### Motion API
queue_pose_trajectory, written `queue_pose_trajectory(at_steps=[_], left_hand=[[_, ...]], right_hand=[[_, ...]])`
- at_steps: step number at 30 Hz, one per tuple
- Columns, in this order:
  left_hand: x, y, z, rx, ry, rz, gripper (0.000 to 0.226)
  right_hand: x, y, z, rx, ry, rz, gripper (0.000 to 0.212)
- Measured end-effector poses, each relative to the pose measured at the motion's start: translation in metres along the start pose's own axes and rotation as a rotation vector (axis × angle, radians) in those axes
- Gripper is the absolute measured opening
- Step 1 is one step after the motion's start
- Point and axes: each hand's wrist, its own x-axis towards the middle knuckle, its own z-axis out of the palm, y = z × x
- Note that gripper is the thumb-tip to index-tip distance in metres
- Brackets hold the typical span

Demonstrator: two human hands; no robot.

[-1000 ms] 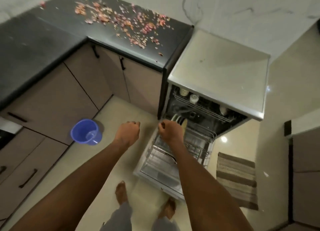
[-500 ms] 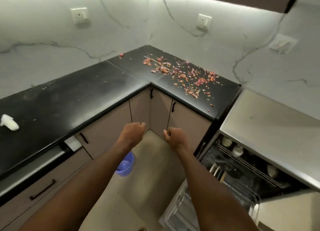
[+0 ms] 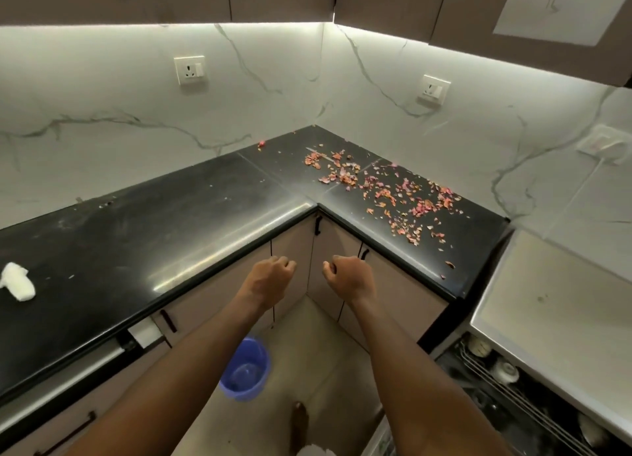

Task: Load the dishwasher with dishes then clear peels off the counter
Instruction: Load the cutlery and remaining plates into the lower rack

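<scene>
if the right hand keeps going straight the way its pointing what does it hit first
Probably the black counter edge or the cabinet door just below it; depth is unclear. The right hand, fingers curled and holding nothing, points forward toward the corner, with the scattered peels lying further on.

Both fists, left hand (image 3: 272,277) and right hand (image 3: 350,277), hover empty before the desk (image 3: 171,229) strewn with onion peels (image 3: 393,195).
</scene>
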Motion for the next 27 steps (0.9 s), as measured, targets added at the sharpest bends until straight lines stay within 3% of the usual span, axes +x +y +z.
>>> queue_pose_trajectory(at_steps=[14,27], left_hand=[[0.252,-0.042,0.022,-0.129,0.011,-0.086,0.014],[0.430,-0.076,0.093,-0.151,-0.176,-0.009,0.017]], right_hand=[[0.229,0.081,0.009,-0.072,-0.034,-0.085,0.036],[0.383,0.159,0.050,-0.209,-0.230,-0.076,0.036]])
